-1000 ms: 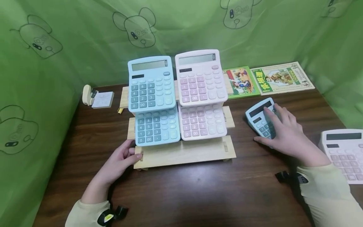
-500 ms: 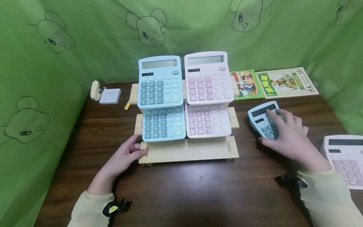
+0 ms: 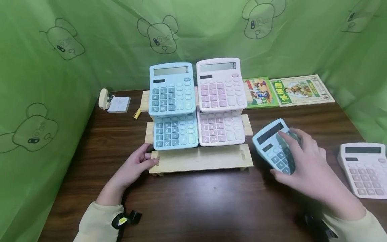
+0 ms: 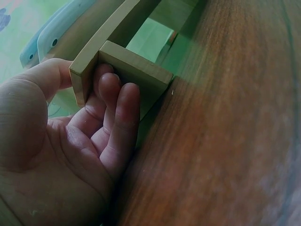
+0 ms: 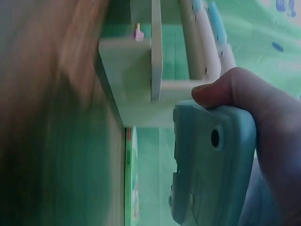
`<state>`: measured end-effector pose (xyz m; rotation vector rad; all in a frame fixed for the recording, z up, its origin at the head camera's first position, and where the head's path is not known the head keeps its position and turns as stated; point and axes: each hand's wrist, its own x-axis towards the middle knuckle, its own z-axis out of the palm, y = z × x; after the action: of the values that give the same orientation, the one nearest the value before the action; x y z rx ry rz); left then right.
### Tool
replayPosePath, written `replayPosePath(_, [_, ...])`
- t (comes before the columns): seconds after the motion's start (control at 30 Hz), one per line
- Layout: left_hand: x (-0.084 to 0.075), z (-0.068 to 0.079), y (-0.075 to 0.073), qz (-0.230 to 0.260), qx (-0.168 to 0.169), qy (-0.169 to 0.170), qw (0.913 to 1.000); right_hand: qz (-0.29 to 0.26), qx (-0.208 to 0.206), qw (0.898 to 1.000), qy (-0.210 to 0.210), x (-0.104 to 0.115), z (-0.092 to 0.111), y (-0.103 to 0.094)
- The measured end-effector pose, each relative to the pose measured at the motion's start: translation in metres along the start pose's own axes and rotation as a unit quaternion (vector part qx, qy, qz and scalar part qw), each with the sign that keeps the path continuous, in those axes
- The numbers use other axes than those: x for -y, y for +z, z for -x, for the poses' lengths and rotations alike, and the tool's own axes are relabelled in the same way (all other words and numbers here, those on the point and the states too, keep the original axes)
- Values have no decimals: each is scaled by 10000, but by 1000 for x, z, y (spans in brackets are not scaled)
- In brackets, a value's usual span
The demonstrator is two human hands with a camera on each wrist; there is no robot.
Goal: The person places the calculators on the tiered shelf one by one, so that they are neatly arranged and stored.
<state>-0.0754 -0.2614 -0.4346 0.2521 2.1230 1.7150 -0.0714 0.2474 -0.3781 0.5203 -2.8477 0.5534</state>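
A stepped wooden stand sits mid-table, carrying two blue calculators on its left half and two pink calculators on its right half, across the upper tiers. My left hand grips the left end of the bottom tier; in the left wrist view its thumb lies on top and its fingers curl around the stand's leg. My right hand holds a third blue calculator tilted above the table, right of the stand. The right wrist view shows this calculator's underside beside the stand.
A pale pink calculator lies flat at the table's right edge. Two picture books lie at the back right. A cream stapler, a notepad and a small yellow item sit at the back left. Green cloth surrounds the table.
My right hand has lifted the blue calculator off the table and brought it nearer and leftward, toward the stand's bottom tier. My left hand has stayed on the stand.
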Motion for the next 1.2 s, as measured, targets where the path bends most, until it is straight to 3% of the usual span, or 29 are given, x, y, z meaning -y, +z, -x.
replayPosePath(0.23, [-1,2,0,-131,-83,-171,9997,-138,-210,9981,-568,30,19,-3])
replayPosePath(0.63, [1,3,2,98,-61,-94,9999,-260,382,9925,-1132,69,28,6])
replayPosePath(0.93, [0,2,2,21,-98,-83,9999,-115,632,9861,-1531,87,18,28])
replayPosePath(1.2, [-2,1,0,-155,-175,-99,9997,121,495,9858,-1601,109,2,43])
